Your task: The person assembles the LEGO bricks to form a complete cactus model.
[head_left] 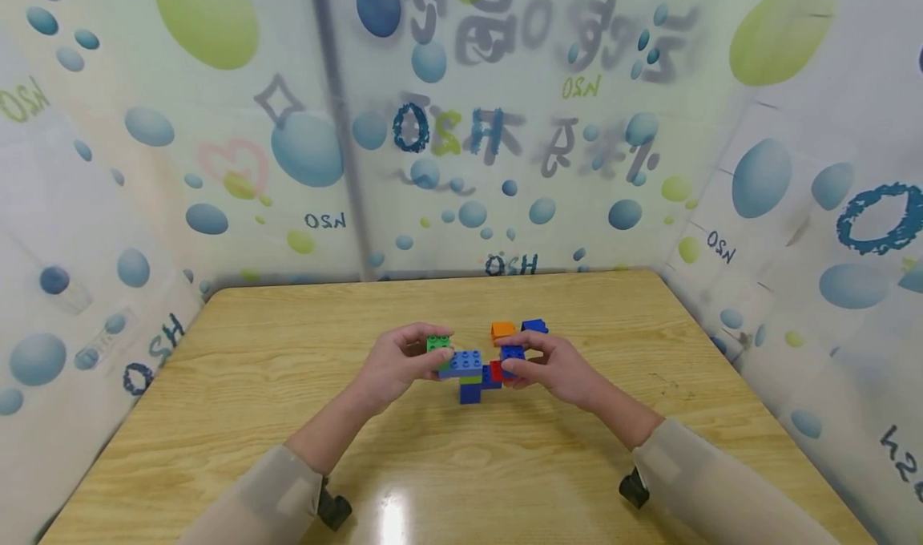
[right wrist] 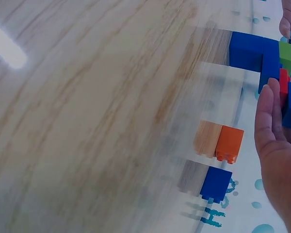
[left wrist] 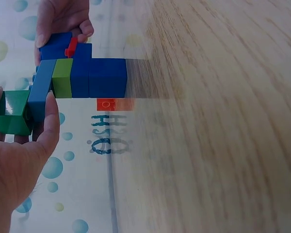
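Observation:
A small structure of toy building blocks stands on the table between both hands. Its foot is a dark blue block (head_left: pixel 470 393), with a lime green block (left wrist: pixel 62 77) above it and a light blue block (head_left: pixel 467 362) across the top. At the left end, a green block (head_left: pixel 437 341) sits on the light blue one; my left hand (head_left: pixel 392 365) grips this end, thumb against the light blue side. On the right, my right hand (head_left: pixel 558 366) pinches an upper dark blue block (head_left: pixel 512 353) over a thin red block (head_left: pixel 496 370) on a side arm of the structure.
Behind the right hand lie two loose blocks, an orange block (head_left: pixel 502 331) and a blue block (head_left: pixel 534 325) to its right. The wooden table (head_left: pixel 288 329) is bordered by a printed curtain (head_left: pixel 461 232) at the back and sides.

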A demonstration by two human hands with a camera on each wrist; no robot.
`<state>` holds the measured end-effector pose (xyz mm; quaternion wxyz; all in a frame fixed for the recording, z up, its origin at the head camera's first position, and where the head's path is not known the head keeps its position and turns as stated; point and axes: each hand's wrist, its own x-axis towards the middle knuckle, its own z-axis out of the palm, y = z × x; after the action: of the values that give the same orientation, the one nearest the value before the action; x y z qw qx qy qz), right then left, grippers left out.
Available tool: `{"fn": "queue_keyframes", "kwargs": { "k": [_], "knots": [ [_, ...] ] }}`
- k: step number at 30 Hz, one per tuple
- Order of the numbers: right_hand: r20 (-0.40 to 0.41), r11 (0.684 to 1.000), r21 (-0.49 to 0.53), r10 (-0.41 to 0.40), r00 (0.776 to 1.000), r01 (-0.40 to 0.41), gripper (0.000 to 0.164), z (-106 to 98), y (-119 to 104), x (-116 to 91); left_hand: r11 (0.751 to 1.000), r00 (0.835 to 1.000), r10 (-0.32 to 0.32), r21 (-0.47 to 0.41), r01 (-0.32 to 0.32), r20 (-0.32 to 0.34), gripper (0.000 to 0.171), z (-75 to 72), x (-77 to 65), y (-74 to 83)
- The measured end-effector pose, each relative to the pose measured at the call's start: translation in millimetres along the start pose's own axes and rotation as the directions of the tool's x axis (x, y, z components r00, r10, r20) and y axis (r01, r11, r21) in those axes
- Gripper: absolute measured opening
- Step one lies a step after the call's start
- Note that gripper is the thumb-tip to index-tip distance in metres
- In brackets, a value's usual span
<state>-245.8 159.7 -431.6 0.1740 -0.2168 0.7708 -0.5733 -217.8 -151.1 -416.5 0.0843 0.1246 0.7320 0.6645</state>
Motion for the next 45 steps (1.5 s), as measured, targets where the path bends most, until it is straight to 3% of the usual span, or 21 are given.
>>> {"fn": "queue_keyframes", "kwargs": {
  "k": [15, 25, 29, 36, 45],
  "knots": [
    [0.017, 0.998, -0.058, -0.001, 1.000, 0.002, 0.050, -1, 0, -1, 1.000, 1.000, -0.009, -0.003, 0.009, -0.004, 0.034, 0.6, 0.2, -1.0],
    [0.018, 0.995, -0.098, 0.028, 0.999, -0.026, 0.059, -4, -2, -5, 1.000, 1.000, 0.006, -0.004, -0.006, 0.005, 0.036, -1.4, 0.4, -3.1],
    [-0.014, 0.990, -0.137, 0.025, 1.000, -0.027, 0.055, -9, -2, -7, 1.000, 1.000, 0.006, -0.001, -0.006, 0.004, 0.036, -1.0, 0.5, -3.2],
    [-0.091, 0.993, -0.113, 0.009, 0.996, -0.019, 0.058, -27, 2, -9, 1.000, 1.000, 0.007, -0.008, -0.007, 0.000, 0.035, 0.0, -0.2, -2.2],
    [-0.220, 0.966, -0.253, -0.010, 0.975, -0.047, 0.052, -54, 10, -8, 1.000, 1.000, 0.001, -0.007, -0.001, 0.000, 0.035, -0.3, -0.1, -2.3]
  ]
}}
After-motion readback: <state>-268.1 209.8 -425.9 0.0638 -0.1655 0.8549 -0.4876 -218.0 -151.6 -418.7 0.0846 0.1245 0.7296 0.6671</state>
